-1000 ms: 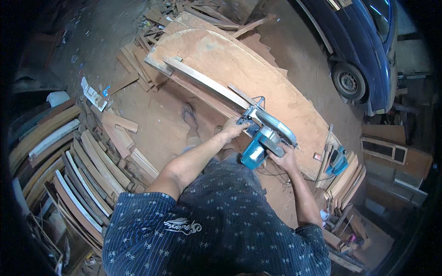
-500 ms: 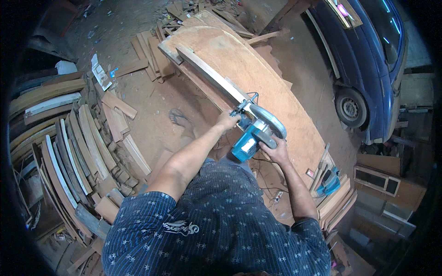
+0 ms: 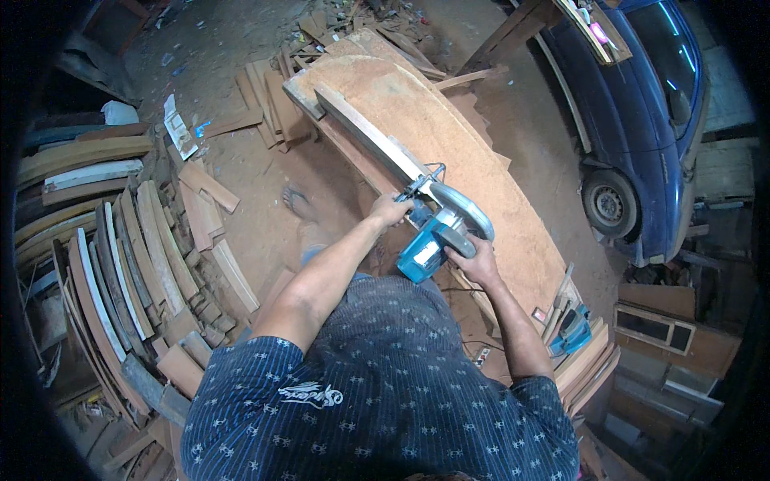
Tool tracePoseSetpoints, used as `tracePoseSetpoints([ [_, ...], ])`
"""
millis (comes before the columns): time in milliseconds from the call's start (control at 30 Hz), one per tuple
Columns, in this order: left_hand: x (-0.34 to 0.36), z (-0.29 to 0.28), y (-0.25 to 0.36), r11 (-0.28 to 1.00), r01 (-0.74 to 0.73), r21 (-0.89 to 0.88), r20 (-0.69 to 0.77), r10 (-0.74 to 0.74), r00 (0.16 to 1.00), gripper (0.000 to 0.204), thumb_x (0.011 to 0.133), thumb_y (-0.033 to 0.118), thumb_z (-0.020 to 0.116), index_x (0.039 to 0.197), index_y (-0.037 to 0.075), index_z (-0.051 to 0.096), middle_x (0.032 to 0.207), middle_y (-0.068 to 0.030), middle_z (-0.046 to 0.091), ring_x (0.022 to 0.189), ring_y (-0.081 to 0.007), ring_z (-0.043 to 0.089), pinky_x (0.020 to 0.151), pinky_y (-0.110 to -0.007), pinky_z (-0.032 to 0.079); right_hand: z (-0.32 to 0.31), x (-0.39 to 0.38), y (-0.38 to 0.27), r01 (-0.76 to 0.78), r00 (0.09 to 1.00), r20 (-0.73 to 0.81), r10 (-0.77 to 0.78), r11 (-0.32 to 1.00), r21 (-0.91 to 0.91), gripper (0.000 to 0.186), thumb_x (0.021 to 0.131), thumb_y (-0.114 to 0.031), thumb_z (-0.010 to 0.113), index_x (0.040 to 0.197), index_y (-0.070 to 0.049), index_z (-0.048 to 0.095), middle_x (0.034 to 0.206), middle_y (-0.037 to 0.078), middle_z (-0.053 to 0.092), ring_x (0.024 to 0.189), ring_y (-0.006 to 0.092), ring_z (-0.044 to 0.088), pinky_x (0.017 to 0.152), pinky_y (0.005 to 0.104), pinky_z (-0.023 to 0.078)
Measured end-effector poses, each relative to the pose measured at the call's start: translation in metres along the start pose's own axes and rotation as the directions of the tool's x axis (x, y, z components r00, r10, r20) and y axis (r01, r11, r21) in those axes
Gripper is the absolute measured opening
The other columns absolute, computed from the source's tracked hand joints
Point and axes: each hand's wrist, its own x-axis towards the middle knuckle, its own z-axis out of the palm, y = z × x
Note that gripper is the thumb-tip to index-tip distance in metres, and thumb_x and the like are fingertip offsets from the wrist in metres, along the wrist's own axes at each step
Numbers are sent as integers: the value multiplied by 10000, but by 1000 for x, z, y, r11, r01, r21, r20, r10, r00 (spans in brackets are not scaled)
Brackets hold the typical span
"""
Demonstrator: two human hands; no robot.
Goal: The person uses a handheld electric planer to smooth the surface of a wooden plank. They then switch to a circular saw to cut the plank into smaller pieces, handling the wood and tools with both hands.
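A teal circular saw with a grey blade guard rests at the near end of a long, narrow wooden beam. The beam lies along the left edge of a workbench with a broad wooden top. My right hand is wrapped around the saw's rear handle. At the left side of the saw's base, beside the beam's end, my left hand has its fingers closed on the saw's front part. The blade itself is hidden by the guard and body.
Curved wooden pieces are stacked at the left. Loose boards lie beyond the bench's far left side. A second teal power tool sits on planks at the bench's near right end. A blue car stands at the right. A cable hangs near my right forearm.
The saw has shifted slightly left and toward me, with both hands still on it. My foot on the floor at the left has moved a little left. The whole view has tilted slightly.
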Motion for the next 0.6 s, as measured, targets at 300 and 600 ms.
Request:
tracePoseSetpoints([
  [300, 3, -15, 2, 998, -4, 58, 9, 3, 1000, 291, 828, 339, 746, 843, 55, 688, 698, -42, 685, 578, -128, 650, 536, -300, 519, 9, 5, -2, 100, 993, -50, -104, 991, -85, 318, 832, -212, 826, 1037, 17, 744, 830, 134, 757, 746, 209, 731, 719, 368, 572],
  [600, 3, -36, 15, 998, -24, 53, 96, 19, 995, 280, 849, 275, 770, 904, 23, 660, 723, -42, 664, 594, -108, 636, 525, -273, 512, 18, 11, -14, 6, 999, -53, -10, 997, -73, 369, 772, -239, 826, 1063, -24, 754, 928, 220, 744, 881, 376, 734, 816, 439, 558],
])
